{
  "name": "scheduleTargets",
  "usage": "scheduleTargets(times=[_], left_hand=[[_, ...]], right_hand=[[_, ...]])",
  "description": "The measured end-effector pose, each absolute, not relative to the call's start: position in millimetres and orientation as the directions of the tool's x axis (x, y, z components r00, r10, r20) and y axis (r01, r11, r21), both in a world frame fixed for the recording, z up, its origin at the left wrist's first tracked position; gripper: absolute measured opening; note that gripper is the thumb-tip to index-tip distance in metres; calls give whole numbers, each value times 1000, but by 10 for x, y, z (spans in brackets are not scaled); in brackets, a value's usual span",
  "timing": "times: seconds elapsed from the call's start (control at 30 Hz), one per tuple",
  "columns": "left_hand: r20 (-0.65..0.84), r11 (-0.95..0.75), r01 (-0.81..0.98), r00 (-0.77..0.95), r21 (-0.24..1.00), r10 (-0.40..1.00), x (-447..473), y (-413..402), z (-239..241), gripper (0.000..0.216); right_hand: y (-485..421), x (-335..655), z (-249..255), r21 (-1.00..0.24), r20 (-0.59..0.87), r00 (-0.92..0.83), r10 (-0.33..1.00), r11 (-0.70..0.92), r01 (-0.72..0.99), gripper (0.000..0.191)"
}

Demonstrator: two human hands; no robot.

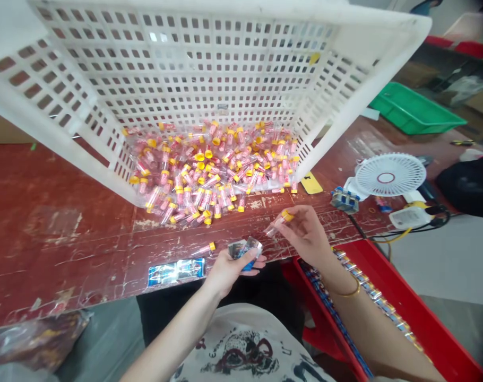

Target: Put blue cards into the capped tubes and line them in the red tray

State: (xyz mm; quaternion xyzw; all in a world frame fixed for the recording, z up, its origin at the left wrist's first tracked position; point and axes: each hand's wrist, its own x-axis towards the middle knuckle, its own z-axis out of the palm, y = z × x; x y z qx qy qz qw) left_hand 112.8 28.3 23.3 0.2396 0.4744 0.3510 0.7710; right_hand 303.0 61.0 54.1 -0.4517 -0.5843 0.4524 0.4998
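My left hand (230,267) is closed around a small shiny blue packet (247,248) at the near edge of the worn red table (66,212). My right hand (307,233) pinches a clear tube with a yellow cap (280,220), held just right of the packet. A big white slotted crate (178,63) is tipped on its side, and a heap of pink tubes with yellow caps (209,170) spills from it onto the table. One loose tube (207,248) lies near my left hand. A flat stack of blue packets (177,270) lies left of my left hand.
A red tray (416,318) with a row of filled packets sits at my right. A small white fan (389,175), cables and a white box lie at the right of the table. A green bin (414,109) stands behind. A plastic bag (34,339) hangs at lower left.
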Motion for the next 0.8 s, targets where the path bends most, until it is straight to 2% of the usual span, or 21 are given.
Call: scheduleTargets(times=[0.23,0.4,0.5,0.63,0.73,0.8], left_hand=[[-540,577,-353,209,736,816,1137,291,201,35],[-510,548,-370,204,750,836,1148,298,182,33],[-511,548,-369,201,751,835,1154,299,199,33],[-516,558,-367,216,744,829,1168,270,266,35],[-500,552,-423,238,718,833,1205,262,331,35],[-508,567,-477,260,672,821,1242,282,373,32]], right_hand=[[519,2963,635,-862,340,-196,920,388,327,17],[533,2927,646,-834,351,-201,915,403,377,17],[571,2902,595,-912,240,-193,951,289,292,21],[627,2853,444,-996,35,-204,978,50,72,29],[556,2782,366,-1000,-6,-260,966,-7,-2,32],[441,2711,342,-1000,-5,-321,947,-5,2,45]])
